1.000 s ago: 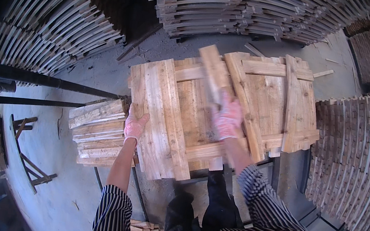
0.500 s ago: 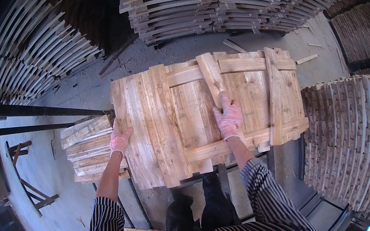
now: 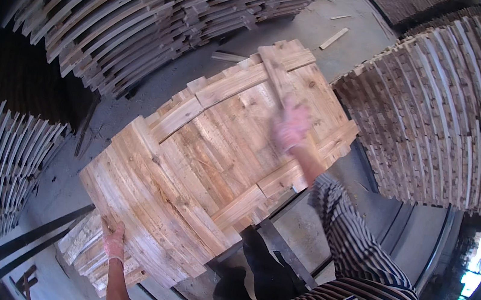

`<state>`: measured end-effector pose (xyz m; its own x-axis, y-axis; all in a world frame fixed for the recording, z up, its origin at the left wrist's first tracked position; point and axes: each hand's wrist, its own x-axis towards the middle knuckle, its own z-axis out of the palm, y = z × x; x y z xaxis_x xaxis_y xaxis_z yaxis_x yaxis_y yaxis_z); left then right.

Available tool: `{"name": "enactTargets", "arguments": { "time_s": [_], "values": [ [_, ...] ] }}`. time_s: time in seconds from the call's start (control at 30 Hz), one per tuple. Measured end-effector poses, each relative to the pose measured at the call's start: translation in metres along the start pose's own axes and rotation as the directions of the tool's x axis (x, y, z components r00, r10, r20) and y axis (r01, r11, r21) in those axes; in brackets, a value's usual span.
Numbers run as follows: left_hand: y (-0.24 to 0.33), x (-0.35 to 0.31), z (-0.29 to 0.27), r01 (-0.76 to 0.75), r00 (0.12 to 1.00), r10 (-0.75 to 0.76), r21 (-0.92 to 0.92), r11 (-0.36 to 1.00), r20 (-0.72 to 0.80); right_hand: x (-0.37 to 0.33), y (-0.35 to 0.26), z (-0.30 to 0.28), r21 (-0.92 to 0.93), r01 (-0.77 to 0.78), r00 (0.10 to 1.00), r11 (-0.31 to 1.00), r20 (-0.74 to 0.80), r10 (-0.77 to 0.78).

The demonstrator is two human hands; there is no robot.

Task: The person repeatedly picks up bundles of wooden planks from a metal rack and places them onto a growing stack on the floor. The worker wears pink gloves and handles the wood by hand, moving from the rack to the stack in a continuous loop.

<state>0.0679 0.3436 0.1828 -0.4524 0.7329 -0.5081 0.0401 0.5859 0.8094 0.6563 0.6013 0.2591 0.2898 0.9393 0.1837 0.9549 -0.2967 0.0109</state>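
A panel of pale wooden boards (image 3: 226, 142) lies slantwise in front of me, with rails along its two long sides. My left hand (image 3: 113, 241), in a thin pinkish glove, holds the panel's near left edge. Toward the panel's right part, my right hand (image 3: 293, 125), gloved alike and smeared by motion, is on a wooden slat (image 3: 276, 73) that crosses the boards at a slant. The slat is also blurred beside the hand, which appears closed around it; the fingers partly hide their hold. Beneath my left hand, shorter boards (image 3: 82, 241) lie in a pile.
Tall stacks of slats stand at the back (image 3: 166, 25), right (image 3: 440, 109) and left (image 3: 5, 161). Dark metal bars (image 3: 37, 238) reach in from the left near the pile. A loose stick (image 3: 333, 38) lies on the concrete floor. A dark metal frame (image 3: 288, 250) shows below the panel.
The view has turned, so the panel now slants more steeply. My right hand has moved right along the panel. The rail joint that a slat covered is now bare.
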Motion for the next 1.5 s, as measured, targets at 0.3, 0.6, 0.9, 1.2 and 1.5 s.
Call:
{"name": "enactTargets", "arguments": {
  "time_s": [0.3, 0.6, 0.9, 1.2, 1.5],
  "values": [
    [0.075, -0.033, -0.006, 0.073, 0.992, -0.002, 0.581, 0.81, -0.123, -0.091, -0.082, -0.009, 0.486, 0.165, 0.906, 0.858, 0.269, -0.327],
    [0.025, 0.013, -0.034, 0.313, 0.876, -0.178, -0.25, 0.916, 0.448, -0.212, -0.205, -0.01, 0.521, 0.271, 0.866, 0.809, 0.235, -0.441],
    [-0.003, 0.002, -0.025, -0.284, 0.959, 0.241, 0.528, 0.8, 0.151, -0.224, -0.208, -0.027, 0.529, 0.277, 0.801, 0.802, 0.333, -0.497],
    [-0.025, -0.08, 0.013, -0.298, 0.679, 0.06, -0.199, 0.934, -0.732, -0.229, -0.192, -0.001, 0.379, 0.456, 0.786, 0.805, 0.252, -0.565],
    [-0.374, -0.422, 0.031, 0.412, -0.02, -0.74, -0.68, 0.606, -0.672, -0.284, -0.206, -0.025, -0.481, 0.801, 0.112, 0.356, -0.464, -0.878]
  ]
}}
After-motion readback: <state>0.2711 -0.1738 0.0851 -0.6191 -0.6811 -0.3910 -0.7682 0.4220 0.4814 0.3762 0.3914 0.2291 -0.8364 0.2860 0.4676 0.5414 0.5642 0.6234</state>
